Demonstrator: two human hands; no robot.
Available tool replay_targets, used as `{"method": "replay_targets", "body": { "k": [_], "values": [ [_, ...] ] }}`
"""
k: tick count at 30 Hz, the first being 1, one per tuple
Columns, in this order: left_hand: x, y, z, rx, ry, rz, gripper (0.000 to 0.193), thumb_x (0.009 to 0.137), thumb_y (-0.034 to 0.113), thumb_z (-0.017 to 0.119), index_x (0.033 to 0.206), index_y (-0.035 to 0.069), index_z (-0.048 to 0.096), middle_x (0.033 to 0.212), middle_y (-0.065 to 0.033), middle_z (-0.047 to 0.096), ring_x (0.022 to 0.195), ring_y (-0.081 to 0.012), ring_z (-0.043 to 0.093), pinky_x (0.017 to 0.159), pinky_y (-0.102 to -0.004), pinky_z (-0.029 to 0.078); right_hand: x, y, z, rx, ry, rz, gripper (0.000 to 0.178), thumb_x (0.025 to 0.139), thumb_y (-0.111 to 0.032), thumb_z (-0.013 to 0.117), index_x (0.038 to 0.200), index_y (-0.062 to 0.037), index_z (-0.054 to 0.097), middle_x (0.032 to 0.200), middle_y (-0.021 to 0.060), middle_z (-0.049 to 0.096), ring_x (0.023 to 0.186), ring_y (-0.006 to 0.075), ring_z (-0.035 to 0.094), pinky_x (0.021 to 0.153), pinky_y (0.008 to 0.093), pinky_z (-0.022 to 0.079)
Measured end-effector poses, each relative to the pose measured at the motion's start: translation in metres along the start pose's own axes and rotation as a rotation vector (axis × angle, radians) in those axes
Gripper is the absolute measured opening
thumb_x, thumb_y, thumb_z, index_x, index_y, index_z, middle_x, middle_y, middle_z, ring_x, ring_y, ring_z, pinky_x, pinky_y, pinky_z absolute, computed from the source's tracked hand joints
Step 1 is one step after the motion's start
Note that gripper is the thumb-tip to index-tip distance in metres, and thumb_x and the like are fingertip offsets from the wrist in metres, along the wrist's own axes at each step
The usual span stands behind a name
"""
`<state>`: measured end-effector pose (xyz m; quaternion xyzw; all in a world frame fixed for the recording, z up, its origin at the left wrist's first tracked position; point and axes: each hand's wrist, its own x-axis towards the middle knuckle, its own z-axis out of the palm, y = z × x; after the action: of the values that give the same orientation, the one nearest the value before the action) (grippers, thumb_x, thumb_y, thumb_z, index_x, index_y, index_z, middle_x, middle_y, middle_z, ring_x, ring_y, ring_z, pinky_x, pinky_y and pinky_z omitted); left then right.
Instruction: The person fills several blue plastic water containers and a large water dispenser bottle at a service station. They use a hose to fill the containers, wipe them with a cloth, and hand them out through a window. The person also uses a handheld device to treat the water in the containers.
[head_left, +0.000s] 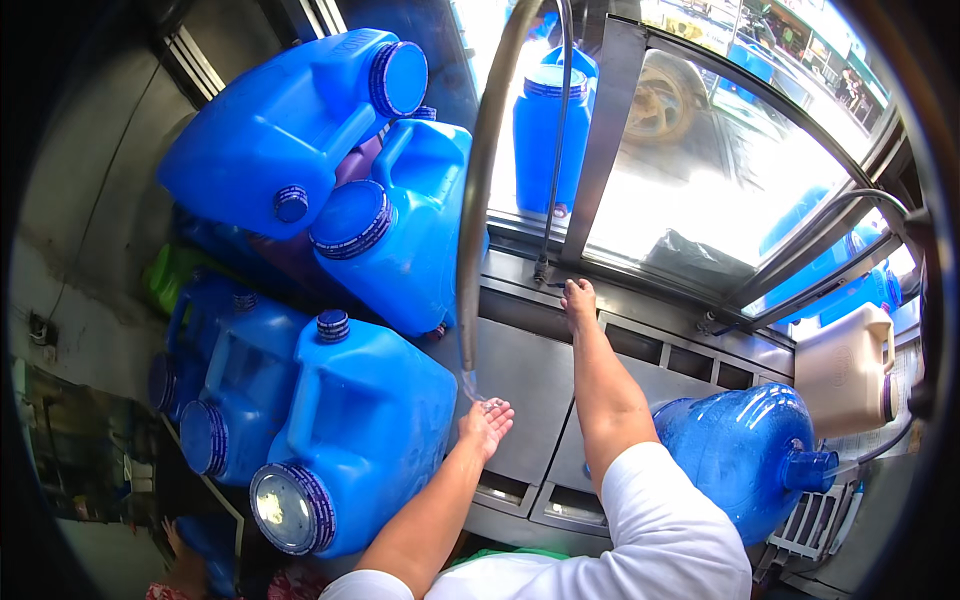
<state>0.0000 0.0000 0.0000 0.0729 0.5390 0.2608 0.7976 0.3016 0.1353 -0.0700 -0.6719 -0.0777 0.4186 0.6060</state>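
Note:
My left hand [487, 425] is open with the palm up, just below the end of a curved metal spout [468, 300]. A little clear water seems to run from the spout onto the palm. My right arm stretches forward to the window side, where my right hand [577, 300] has its fingers closed at a small dark tap handle [555, 286] by the base of a thin metal pipe [553, 200]. The fingers hide part of the handle. Close to my left forearm stands a large blue water jug [375, 430] with a capped spout. Beneath both hands lies a steel counter [515, 375].
More blue jugs [270, 130] are stacked at the left. On the right are a round blue water bottle [735, 450] and a beige jug [845, 370]. A metal-framed window [600, 140] borders the far side. Another person's hand [175, 540] shows at the lower left.

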Motion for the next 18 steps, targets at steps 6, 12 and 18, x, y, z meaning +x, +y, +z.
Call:
{"method": "replay_targets", "body": {
  "k": [6, 12, 18],
  "values": [
    [0.029, -0.012, -0.006, -0.041, 0.005, 0.015, 0.062, 0.096, 0.054, 0.038, 0.129, 0.002, 0.045, 0.123, -0.0142, 0.054, 0.112, -0.0311, 0.054, 0.096, -0.044, 0.043, -0.105, 0.059, 0.019, -0.591, 0.192, -0.523, 0.036, 0.091, -0.026, 0.05, 0.11, 0.0041, 0.056, 0.119, 0.0281, 0.055, 0.111, 0.0424, 0.053, 0.092, 0.0444, 0.044],
    [0.118, -0.043, -0.048, -0.33, -0.905, 0.051, 0.055, 0.093, 0.06, 0.037, 0.118, 0.015, 0.056, 0.114, -0.0055, 0.058, 0.104, -0.0237, 0.055, 0.088, -0.0401, 0.045, -0.269, 0.107, 0.062, -0.265, -0.463, 0.277, 0.062, 0.097, -0.053, 0.037, 0.131, -0.003, 0.05, 0.134, 0.0137, 0.051, 0.127, 0.0277, 0.044, 0.108, 0.039, 0.03],
    [0.078, -0.002, -0.073, -0.136, -0.406, 0.083, 0.053, 0.089, 0.065, 0.04, 0.096, 0.016, 0.058, 0.094, -0.0074, 0.063, 0.086, -0.0279, 0.06, 0.074, -0.0407, 0.05, -0.266, 0.143, 0.093, -0.169, -0.427, 0.257, 0.064, 0.096, -0.052, 0.032, 0.132, -0.0005, 0.046, 0.135, 0.0197, 0.048, 0.128, 0.0336, 0.042, 0.105, 0.0438, 0.033]
  ]
}}
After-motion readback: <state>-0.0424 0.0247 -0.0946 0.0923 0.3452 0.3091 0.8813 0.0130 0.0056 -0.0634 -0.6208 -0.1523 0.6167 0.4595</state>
